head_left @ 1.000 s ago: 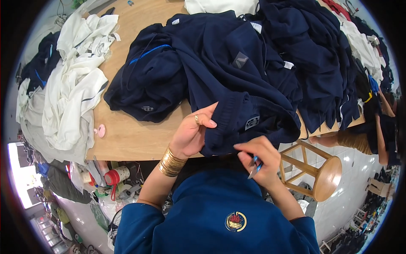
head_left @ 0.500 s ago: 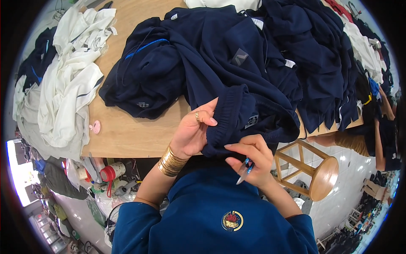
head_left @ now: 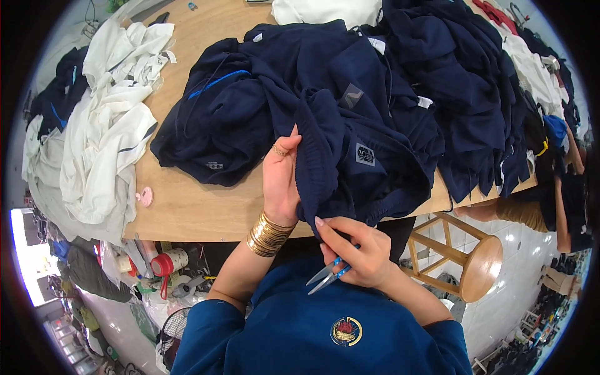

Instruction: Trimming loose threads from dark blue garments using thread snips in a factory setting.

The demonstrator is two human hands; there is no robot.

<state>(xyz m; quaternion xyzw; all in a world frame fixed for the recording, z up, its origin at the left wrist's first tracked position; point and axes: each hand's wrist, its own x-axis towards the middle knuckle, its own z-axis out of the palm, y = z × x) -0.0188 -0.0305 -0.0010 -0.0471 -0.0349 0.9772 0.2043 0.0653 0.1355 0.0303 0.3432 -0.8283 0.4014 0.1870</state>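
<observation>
A navy garment with a gathered elastic waistband (head_left: 315, 165) hangs over the near table edge, its opening toward me. A grey printed label (head_left: 365, 154) shows inside it. My left hand (head_left: 281, 181), with gold bangles on its wrist, grips the waistband from the left; some of its fingers are hidden behind the cloth. My right hand (head_left: 365, 253) holds small blue-handled thread snips (head_left: 324, 281) against its palm, their two blades apart and pointing down toward my shirt. Thumb and forefinger of that hand pinch the lower edge of the waistband.
More navy garments (head_left: 472, 94) are heaped across the table (head_left: 169, 212). White clothing (head_left: 103, 156) hangs off its left side, near a small pink disc (head_left: 145, 196). A wooden stool (head_left: 481, 269) stands at right. Below left are a red-lidded flask (head_left: 167, 263) and a fan (head_left: 172, 334).
The waistband has turned and tilted upright, so its label shows more fully. My right hand has moved left onto the edge, and the snips' blades now point left.
</observation>
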